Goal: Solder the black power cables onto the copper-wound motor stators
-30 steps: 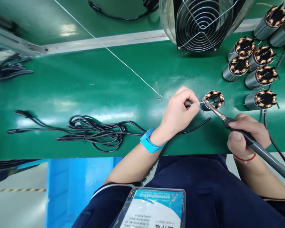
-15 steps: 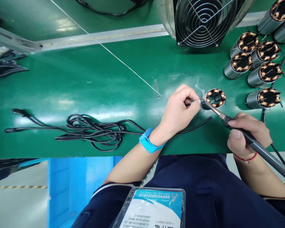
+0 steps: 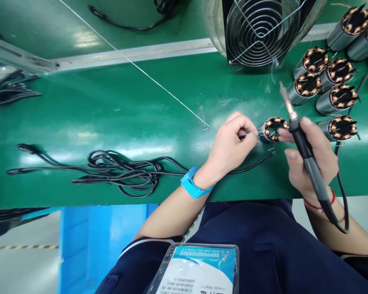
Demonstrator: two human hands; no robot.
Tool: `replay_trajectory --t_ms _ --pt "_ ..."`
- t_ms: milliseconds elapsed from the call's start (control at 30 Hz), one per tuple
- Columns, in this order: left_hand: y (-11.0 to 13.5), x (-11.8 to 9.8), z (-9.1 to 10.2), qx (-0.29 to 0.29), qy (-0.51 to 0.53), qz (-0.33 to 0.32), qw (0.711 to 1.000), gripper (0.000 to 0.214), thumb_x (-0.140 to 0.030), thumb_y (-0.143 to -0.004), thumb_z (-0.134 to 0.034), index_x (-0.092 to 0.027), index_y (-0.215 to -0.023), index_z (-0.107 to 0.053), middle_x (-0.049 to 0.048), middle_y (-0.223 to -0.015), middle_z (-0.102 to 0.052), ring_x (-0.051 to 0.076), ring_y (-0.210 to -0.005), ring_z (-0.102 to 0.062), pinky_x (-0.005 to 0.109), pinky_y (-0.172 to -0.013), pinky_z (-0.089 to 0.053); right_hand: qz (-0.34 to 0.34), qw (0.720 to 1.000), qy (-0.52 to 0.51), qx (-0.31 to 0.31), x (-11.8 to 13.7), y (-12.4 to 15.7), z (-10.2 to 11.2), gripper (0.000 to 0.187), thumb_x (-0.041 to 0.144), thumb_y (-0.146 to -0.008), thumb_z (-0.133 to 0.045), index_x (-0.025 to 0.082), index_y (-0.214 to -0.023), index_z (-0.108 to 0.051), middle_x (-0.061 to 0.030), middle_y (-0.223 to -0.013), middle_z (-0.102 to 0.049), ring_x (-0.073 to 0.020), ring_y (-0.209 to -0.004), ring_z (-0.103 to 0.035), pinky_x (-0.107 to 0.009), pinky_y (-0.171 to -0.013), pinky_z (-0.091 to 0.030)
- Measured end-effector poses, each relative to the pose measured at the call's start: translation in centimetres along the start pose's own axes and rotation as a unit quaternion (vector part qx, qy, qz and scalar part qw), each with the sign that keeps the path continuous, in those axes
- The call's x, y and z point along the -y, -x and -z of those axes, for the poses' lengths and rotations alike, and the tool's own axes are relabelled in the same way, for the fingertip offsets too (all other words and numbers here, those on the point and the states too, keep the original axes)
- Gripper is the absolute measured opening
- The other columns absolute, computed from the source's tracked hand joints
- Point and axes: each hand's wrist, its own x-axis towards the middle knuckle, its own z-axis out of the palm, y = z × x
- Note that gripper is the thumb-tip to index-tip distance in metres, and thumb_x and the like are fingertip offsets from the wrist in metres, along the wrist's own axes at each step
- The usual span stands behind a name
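Observation:
My left hand (image 3: 233, 141) is pinched around the end of a black cable (image 3: 244, 136) at the left edge of a motor stator (image 3: 266, 130). Thin leads at the cable end meet the stator's rim, but whether they are joined I cannot tell. In my right hand (image 3: 320, 157) is a soldering iron (image 3: 303, 143), its tip raised and pointing away from me, apart from the stator. Some of my right fingers reach toward the stator's right side. Faint smoke rises near the iron tip. A second cable end (image 3: 257, 161) lies below the stator, its tip stripped.
Several stators (image 3: 329, 100) stand at the right. A caged fan (image 3: 260, 34) sits at the back. Thin solder wire (image 3: 168, 92) stretches down from the upper left. Coiled black cables (image 3: 122, 173) lie left on the green bench (image 3: 79, 106), above a blue bin (image 3: 107, 241).
My right hand has lifted the soldering iron off the stator and swung its tip upward, away from me. My left hand stays pinched at the stator's edge.

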Motion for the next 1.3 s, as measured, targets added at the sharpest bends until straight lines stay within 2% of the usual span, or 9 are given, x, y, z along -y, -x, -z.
replay_trajectory --t_ms 100,233,367,567,700,833,933,1133,1300 --pt "0.0 0.0 0.0 0.002 0.003 0.007 1.000 0.018 0.000 -0.072 -0.053 -0.016 -0.065 -0.054 -0.0014 -0.071 -0.053 0.008 -0.064 -0.048 0.021 -0.053 -0.038 -0.024 0.999 0.022 0.008 0.5 -0.8 -0.1 0.046 0.032 -0.095 -0.052 0.034 -0.140 -0.042 -0.0013 -0.107 -0.070 -0.0239 -0.104 -0.065 -0.046 -0.094 -0.049" --pt "-0.1 -0.1 0.0 0.004 0.008 0.004 1.000 0.017 -0.001 -0.073 -0.052 -0.016 -0.065 -0.054 -0.0016 -0.071 -0.052 0.007 -0.061 -0.047 0.020 -0.053 -0.037 -0.037 0.997 0.051 0.052 1.0 -1.5 -0.2 0.041 0.026 -0.093 -0.055 0.031 -0.133 -0.047 -0.0008 -0.107 -0.070 -0.0233 -0.108 -0.062 -0.045 -0.093 -0.048" --pt "-0.1 -0.1 0.1 0.007 0.016 0.015 1.000 0.016 -0.002 -0.073 -0.053 -0.016 -0.065 -0.055 -0.0019 -0.071 -0.052 0.007 -0.060 -0.047 0.021 -0.055 -0.038 -0.031 0.996 0.063 0.049 1.1 -1.5 -0.5 0.043 0.023 -0.092 -0.055 0.035 -0.133 -0.045 0.0016 -0.101 -0.070 -0.0228 -0.100 -0.063 -0.043 -0.087 -0.048" --pt "0.1 0.0 0.2 0.021 0.074 0.025 0.997 0.015 -0.005 -0.075 -0.054 -0.016 -0.067 -0.059 -0.0010 -0.071 -0.056 0.008 -0.061 -0.049 0.021 -0.055 -0.041 -0.010 0.991 0.117 0.059 1.2 -1.8 -1.3 0.048 0.020 -0.089 -0.056 0.031 -0.133 -0.043 0.0013 -0.085 -0.068 -0.0211 -0.080 -0.059 -0.040 -0.077 -0.044" --pt "0.4 -0.3 0.6 0.014 0.083 -0.023 0.996 0.012 -0.009 -0.081 -0.058 -0.016 -0.072 -0.062 0.0031 -0.086 -0.064 0.010 -0.073 -0.058 0.021 -0.057 -0.045 -0.014 0.994 0.090 0.061 1.3 -2.1 -1.5 0.049 0.020 -0.089 -0.055 0.034 -0.134 -0.041 0.0026 -0.085 -0.067 -0.0206 -0.082 -0.059 -0.039 -0.078 -0.045" --pt "0.6 -0.6 1.0 0.022 0.016 -0.122 0.992 0.008 -0.011 -0.083 -0.062 -0.017 -0.079 -0.065 0.0052 -0.098 -0.067 0.013 -0.090 -0.063 0.025 -0.073 -0.051 -0.032 0.998 0.028 0.050 1.2 -1.9 -1.5 0.050 0.023 -0.090 -0.056 0.035 -0.136 -0.040 0.0029 -0.086 -0.064 -0.0195 -0.086 -0.060 -0.041 -0.086 -0.046" --pt "0.7 -0.5 1.1 0.036 -0.037 -0.171 0.984 0.011 -0.008 -0.084 -0.060 -0.018 -0.084 -0.064 0.0052 -0.099 -0.066 0.013 -0.091 -0.062 0.027 -0.076 -0.051 -0.051 0.998 -0.003 0.040 1.0 -1.7 -1.6 0.047 0.025 -0.090 -0.056 0.032 -0.135 -0.042 0.0009 -0.087 -0.062 -0.0188 -0.085 -0.061 -0.042 -0.088 -0.048" --pt "0.6 -0.2 1.1 0.022 -0.078 -0.193 0.978 0.015 -0.003 -0.081 -0.057 -0.018 -0.082 -0.058 0.0033 -0.087 -0.061 0.012 -0.083 -0.058 0.026 -0.072 -0.049 -0.062 0.998 -0.016 0.029 0.6 -1.9 -1.8 0.044 0.025 -0.089 -0.056 0.029 -0.131 -0.047 -0.0001 -0.087 -0.063 -0.0191 -0.086 -0.062 -0.042 -0.088 -0.049" --pt "0.5 0.0 1.1 0.011 -0.071 -0.157 0.985 0.018 0.000 -0.077 -0.057 -0.017 -0.076 -0.059 0.0017 -0.081 -0.060 0.011 -0.076 -0.056 0.023 -0.064 -0.045 -0.038 0.994 0.001 0.103 0.0 -2.0 -0.1 0.048 0.020 -0.089 -0.055 0.030 -0.135 -0.044 -0.0017 -0.101 -0.069 -0.0215 -0.102 -0.061 -0.045 -0.095 -0.045"
